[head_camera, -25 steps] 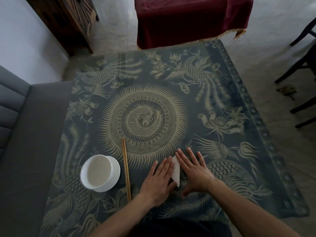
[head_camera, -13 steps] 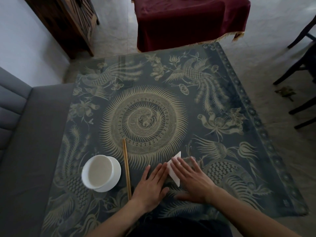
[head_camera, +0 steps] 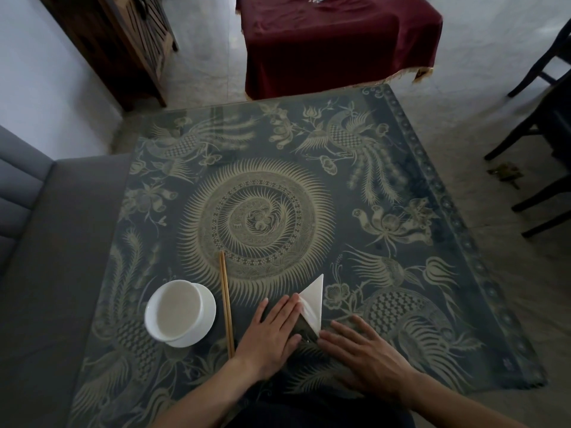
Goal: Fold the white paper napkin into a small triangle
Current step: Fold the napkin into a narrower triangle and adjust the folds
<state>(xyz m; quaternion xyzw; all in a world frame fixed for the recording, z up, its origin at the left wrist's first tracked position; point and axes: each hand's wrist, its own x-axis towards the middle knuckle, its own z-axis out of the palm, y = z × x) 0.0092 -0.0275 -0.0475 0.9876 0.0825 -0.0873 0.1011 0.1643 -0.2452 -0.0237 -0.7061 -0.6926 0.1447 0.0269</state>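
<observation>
The white paper napkin (head_camera: 313, 299) lies flat on the patterned table as a narrow triangle, its tip pointing away from me. My left hand (head_camera: 273, 330) rests flat beside it, fingertips touching the napkin's left edge. My right hand (head_camera: 361, 355) lies flat on the table to the right, fingertips near the triangle's lower corner. Neither hand grips anything.
A white bowl on a saucer (head_camera: 179, 313) stands to the left, with a pair of chopsticks (head_camera: 226, 304) between it and my left hand. A grey sofa (head_camera: 46, 242) borders the table's left side. Dark chair legs (head_camera: 537, 143) stand at the right, and a maroon-draped table (head_camera: 336, 41) beyond.
Both hands have slid back off the napkin toward me and apart, uncovering most of the folded triangle. The camera view has also tilted down slightly.
</observation>
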